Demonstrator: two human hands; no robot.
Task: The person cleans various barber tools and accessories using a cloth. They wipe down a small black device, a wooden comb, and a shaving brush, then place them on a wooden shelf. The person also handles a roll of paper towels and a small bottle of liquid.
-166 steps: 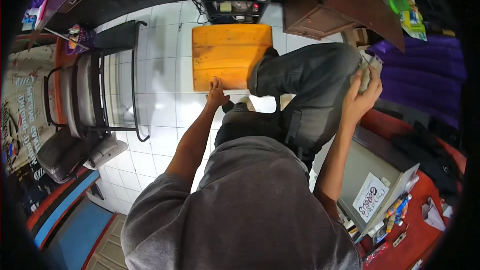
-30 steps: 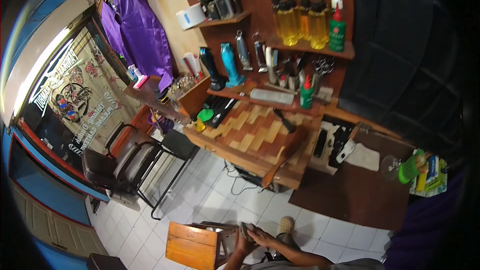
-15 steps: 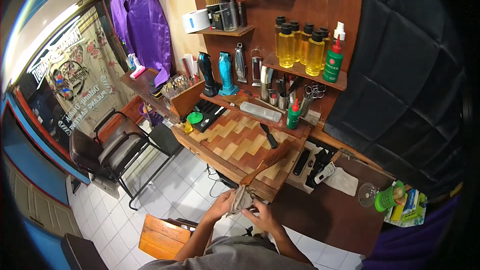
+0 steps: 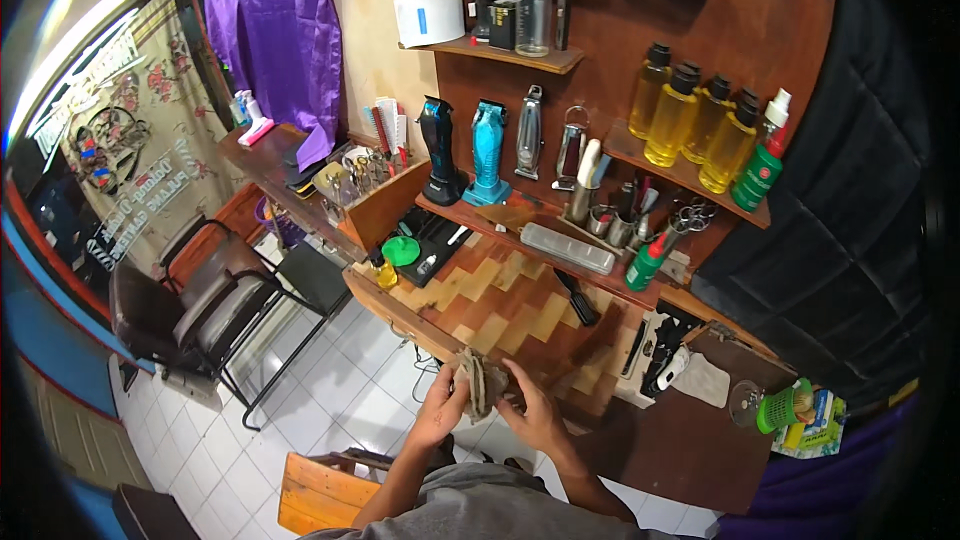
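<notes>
A crumpled grey-beige cloth (image 4: 480,387) is bunched up between my two hands, in front of the table's near edge. My left hand (image 4: 438,412) grips its left side with the fingers closed. On the other side my right hand (image 4: 537,418) holds the cloth's right edge between bent fingers and thumb. Just beyond lies the wooden tabletop (image 4: 480,285) with its block pattern. A black comb-like tool (image 4: 575,297) rests on it. The brown brush's outline near the table's right side is too unclear to place.
Black (image 4: 438,150) and teal (image 4: 487,152) hair clippers stand on the back ledge. Yellow bottles (image 4: 672,115) fill a shelf at right. An open drawer (image 4: 640,360) juts out there. An armchair (image 4: 215,290) stands at left, a wooden stool (image 4: 320,493) below.
The view has shifted, bringing the table and shelves nearer. My hands have turned the cloth more upright, and the right hand has spread away from the left. The brush handle no longer shows by the cloth.
</notes>
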